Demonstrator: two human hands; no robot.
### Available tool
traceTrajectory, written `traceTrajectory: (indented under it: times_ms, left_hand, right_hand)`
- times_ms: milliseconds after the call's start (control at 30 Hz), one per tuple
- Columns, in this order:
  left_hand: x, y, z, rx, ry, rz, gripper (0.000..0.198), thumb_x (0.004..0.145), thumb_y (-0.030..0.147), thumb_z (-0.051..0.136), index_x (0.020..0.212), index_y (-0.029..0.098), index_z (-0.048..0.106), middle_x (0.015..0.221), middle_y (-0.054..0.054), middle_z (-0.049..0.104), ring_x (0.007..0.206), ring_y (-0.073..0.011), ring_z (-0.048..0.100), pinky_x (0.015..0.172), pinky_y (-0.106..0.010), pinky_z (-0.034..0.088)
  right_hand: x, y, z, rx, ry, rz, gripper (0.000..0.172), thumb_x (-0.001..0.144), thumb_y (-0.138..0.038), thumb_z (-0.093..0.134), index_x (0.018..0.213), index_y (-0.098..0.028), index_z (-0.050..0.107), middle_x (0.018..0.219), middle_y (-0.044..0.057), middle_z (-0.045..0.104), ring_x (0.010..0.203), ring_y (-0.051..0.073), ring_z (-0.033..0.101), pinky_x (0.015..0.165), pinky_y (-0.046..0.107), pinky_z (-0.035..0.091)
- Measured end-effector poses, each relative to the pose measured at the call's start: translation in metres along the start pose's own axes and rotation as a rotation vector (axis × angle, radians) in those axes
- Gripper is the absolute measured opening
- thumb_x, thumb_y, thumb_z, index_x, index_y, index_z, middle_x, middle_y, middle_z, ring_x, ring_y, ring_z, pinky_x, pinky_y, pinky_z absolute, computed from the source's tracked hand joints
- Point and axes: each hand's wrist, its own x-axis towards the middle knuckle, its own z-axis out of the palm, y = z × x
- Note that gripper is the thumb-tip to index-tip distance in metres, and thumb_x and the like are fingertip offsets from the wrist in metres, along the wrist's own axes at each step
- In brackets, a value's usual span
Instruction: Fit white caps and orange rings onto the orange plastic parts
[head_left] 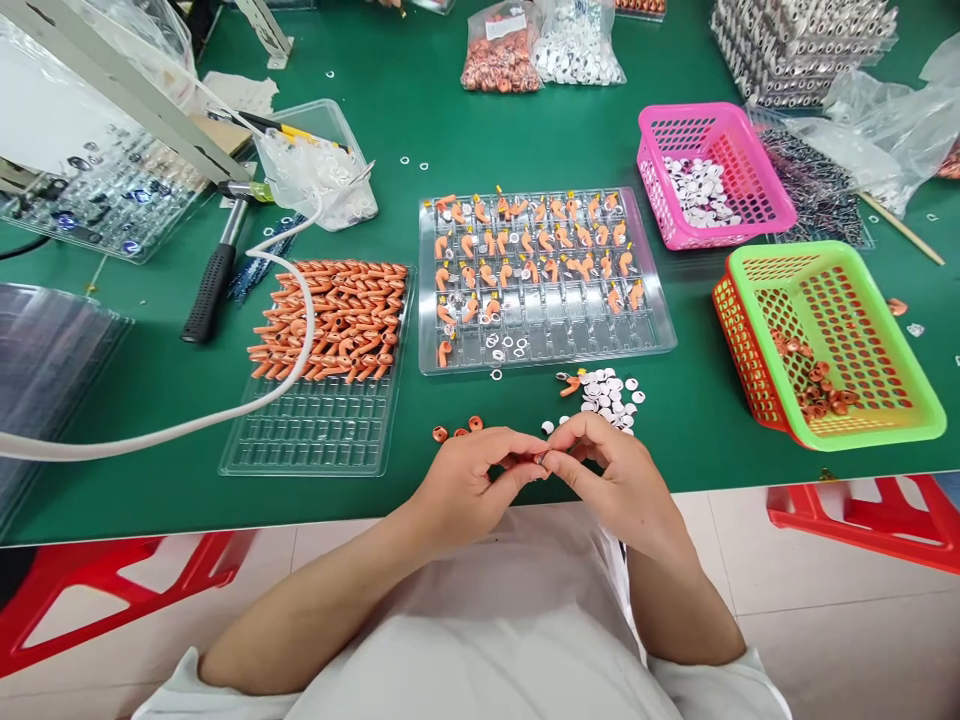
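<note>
At the table's front edge my left hand (480, 480) and my right hand (615, 475) meet, fingertips pinched around one small orange-brown part (539, 458). Fingers cover most of it, so its exact kind is unclear. Just beyond my right hand lies a pile of white discs (606, 392), with an orange hooked piece (572, 384) beside it. A few small orange-brown round caps (440, 434) rest near my left knuckles. Farther off, a clear compartment tray (660, 320) holds rows of orange hooked pieces with yellow ends, plus several loose white rings (495, 341).
On the left, a clear tray (300, 440) carries stacked orange-brown curved pieces; a white cable (304, 330) arches over it. A hammer (214, 275) lies beyond. At right stand a pink basket (765, 215) of white discs and a green basket (919, 400) with orange-brown caps. Red stools (862, 520) flank me.
</note>
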Motion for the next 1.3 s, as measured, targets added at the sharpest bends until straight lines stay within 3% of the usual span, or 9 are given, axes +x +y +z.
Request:
traceTrajectory:
  times_ms: [233, 367, 467, 767, 1300]
  left_hand:
    - [0.001, 0.009, -0.006, -0.239, 0.013, -0.233, 0.013, 0.086, 0.021, 0.066, 0.096, 0.016, 0.074, 0.088, -0.006, 0.079, 0.073, -0.0165, 0.074, 0.072, -0.027, 0.062]
    - [0.003, 0.015, -0.008, -0.441, 0.038, -0.399, 0.014, 0.083, 0.026, 0.069, 0.09, 0.014, 0.072, 0.082, -0.005, 0.076, 0.069, -0.0155, 0.072, 0.069, -0.027, 0.063]
    - [0.004, 0.015, -0.007, -0.491, 0.057, -0.441, 0.013, 0.08, 0.026, 0.07, 0.087, 0.015, 0.07, 0.078, -0.004, 0.073, 0.065, -0.0136, 0.069, 0.066, -0.027, 0.063]
    - [0.007, 0.01, -0.001, -0.271, -0.023, -0.392, 0.009, 0.08, 0.021, 0.063, 0.084, 0.016, 0.068, 0.073, -0.002, 0.071, 0.065, -0.0138, 0.068, 0.063, -0.024, 0.058]
    - [0.006, 0.008, 0.006, -0.143, 0.05, -0.323, 0.008, 0.078, 0.017, 0.059, 0.077, 0.016, 0.067, 0.065, 0.0, 0.069, 0.055, -0.0122, 0.065, 0.054, -0.02, 0.053]
  right_hand:
    - [0.002, -0.001, 0.007, -0.1, 0.021, -0.119, 0.006, 0.094, -0.027, 0.057, 0.089, -0.024, 0.06, 0.083, 0.0, 0.069, 0.075, 0.016, 0.064, 0.069, 0.028, 0.051]
    - [0.002, 0.001, 0.002, 0.023, -0.062, -0.136, 0.006, 0.094, -0.028, 0.059, 0.097, -0.025, 0.062, 0.091, 0.001, 0.069, 0.081, 0.015, 0.065, 0.072, 0.028, 0.053]
    - [-0.001, 0.007, 0.001, 0.091, -0.042, -0.131, 0.013, 0.091, -0.027, 0.063, 0.104, -0.025, 0.063, 0.096, 0.003, 0.069, 0.086, 0.017, 0.066, 0.076, 0.029, 0.055]
    - [0.0, 0.011, 0.007, 0.128, 0.06, -0.077, 0.011, 0.09, -0.029, 0.065, 0.099, -0.024, 0.066, 0.091, 0.002, 0.069, 0.08, 0.015, 0.064, 0.072, 0.028, 0.054]
    - [0.001, 0.012, 0.008, 0.128, 0.062, -0.077, 0.009, 0.088, -0.029, 0.065, 0.095, -0.023, 0.067, 0.088, 0.002, 0.07, 0.078, 0.016, 0.066, 0.071, 0.028, 0.055]
